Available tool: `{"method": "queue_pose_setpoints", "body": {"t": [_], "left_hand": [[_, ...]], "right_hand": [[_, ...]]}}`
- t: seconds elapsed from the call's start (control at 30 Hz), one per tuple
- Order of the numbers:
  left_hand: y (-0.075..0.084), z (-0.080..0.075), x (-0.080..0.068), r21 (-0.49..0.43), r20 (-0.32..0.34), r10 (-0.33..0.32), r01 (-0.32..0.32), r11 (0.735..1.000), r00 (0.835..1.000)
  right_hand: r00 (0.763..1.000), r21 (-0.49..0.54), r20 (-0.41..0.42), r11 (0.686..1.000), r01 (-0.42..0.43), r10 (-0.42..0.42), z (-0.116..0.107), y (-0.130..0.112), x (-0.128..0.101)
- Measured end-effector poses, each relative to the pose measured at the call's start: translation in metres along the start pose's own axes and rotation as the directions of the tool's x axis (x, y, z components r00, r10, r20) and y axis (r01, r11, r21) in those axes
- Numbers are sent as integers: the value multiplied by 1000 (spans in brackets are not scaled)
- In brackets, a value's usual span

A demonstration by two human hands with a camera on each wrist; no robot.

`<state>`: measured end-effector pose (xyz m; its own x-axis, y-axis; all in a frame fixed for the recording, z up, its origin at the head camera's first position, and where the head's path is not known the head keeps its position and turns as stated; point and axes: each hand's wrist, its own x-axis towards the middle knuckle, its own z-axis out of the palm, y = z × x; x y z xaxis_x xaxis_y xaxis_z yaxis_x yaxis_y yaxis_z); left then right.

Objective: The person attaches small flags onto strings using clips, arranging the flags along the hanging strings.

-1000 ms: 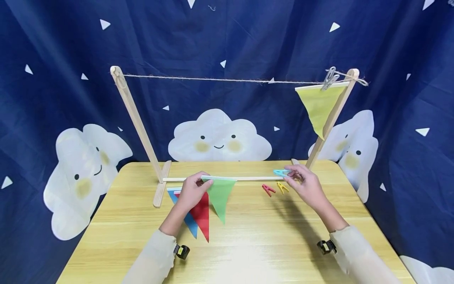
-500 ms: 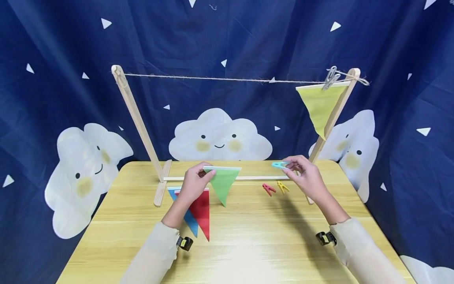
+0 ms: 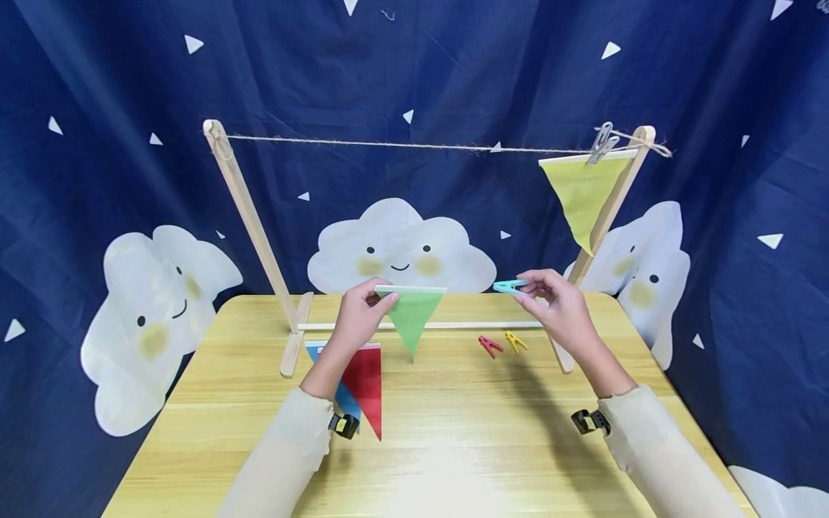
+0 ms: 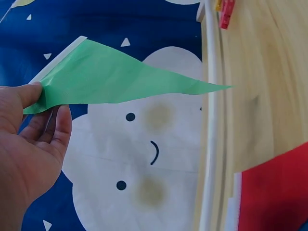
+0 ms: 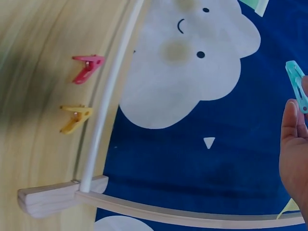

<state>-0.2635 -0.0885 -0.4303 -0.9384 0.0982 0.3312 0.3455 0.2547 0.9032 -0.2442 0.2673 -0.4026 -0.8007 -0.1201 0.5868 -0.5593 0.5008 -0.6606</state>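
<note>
My left hand (image 3: 358, 316) pinches the upper left corner of a green triangular flag (image 3: 414, 313) with a white top band. In the left wrist view the green flag (image 4: 115, 77) hangs off the thumb and fingertips, its tip above the table. A light blue clothespin (image 3: 509, 286) is held by one end between the thumb and fingers of my right hand (image 3: 558, 309), its other end pointing left. Both hands are raised, below the twine (image 3: 388, 144). From that twine, at the right, a yellow-green flag (image 3: 586, 194) hangs by grey clothespins (image 3: 604, 144).
A wooden frame with a left post (image 3: 252, 223), a right post (image 3: 615, 194) and a low white bar (image 3: 466, 325) stands on the table (image 3: 479, 446). A red flag (image 3: 365, 388) overlaps a blue flag (image 3: 348, 403). Pink (image 3: 490, 346) and yellow (image 3: 515, 342) clothespins lie right of centre.
Both hands have risen, the left one carrying the green flag up and slightly right, the right one lifting the light blue clothespin. The flags and clothespins on the table have stayed put.
</note>
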Motion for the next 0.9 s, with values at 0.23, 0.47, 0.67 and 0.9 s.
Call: {"method": "queue_pose_setpoints", "body": {"t": [0.23,0.47,0.67,0.9], "left_hand": [[12,2,7,-35,-6,-7,6,999,1000],[21,6,15,-90,-15,32,-34,995,999],[27,9,24,-124,-32,84,-87,988,996],[36,13,31,-139,-41,113,-117,983,993]], "right_hand": [[999,33,-25,999,27,-26,-2,-12,14],[998,65,-47,997,37,-34,-6,-23,28],[998,77,-61,996,37,-32,-10,-33,39],[997,74,-66,997,31,-26,-18,-45,51]]}}
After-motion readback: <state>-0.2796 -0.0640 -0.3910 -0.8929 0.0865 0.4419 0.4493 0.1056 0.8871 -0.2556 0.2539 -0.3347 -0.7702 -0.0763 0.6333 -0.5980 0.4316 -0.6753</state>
